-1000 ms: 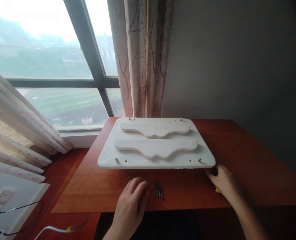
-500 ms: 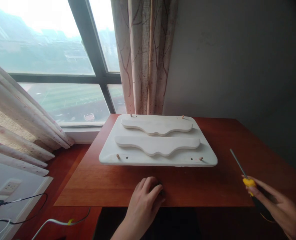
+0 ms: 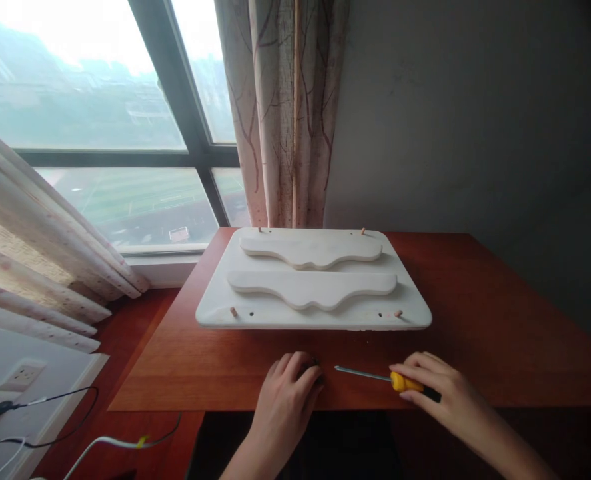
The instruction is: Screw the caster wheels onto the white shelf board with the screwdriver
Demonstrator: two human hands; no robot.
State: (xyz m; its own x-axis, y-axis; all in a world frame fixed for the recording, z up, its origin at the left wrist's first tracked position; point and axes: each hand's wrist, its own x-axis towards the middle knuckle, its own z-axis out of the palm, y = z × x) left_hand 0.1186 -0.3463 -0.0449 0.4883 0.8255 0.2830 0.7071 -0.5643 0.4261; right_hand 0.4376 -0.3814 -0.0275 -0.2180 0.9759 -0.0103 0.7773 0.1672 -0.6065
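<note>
My right hand (image 3: 435, 385) is closed around the yellow and black handle of a screwdriver (image 3: 398, 381), whose metal shaft points left over the table's front part. Its tip is a short gap away from my left hand (image 3: 290, 387), which rests at the table's front edge with fingers curled together. Something small and dark shows at those fingertips, too hidden to name. Beyond both hands lies a white board (image 3: 215, 301) with rounded corners, wooden dowels and small holes near its corners. Two white scalloped pieces, a nearer one (image 3: 312, 287) and a farther one (image 3: 311, 251), lie on it.
The reddish-brown wooden table (image 3: 500, 320) runs up to a grey wall (image 3: 450, 120). A window (image 3: 105, 113) and patterned curtains (image 3: 285, 120) stand behind and to the left. At lower left, cables (image 3: 100, 441) hang near a wall socket (image 3: 22, 377).
My right hand has brought the screwdriver from the far right in toward my left hand, and the shaft has swung from pointing up-left to nearly level. My left hand has stayed in place.
</note>
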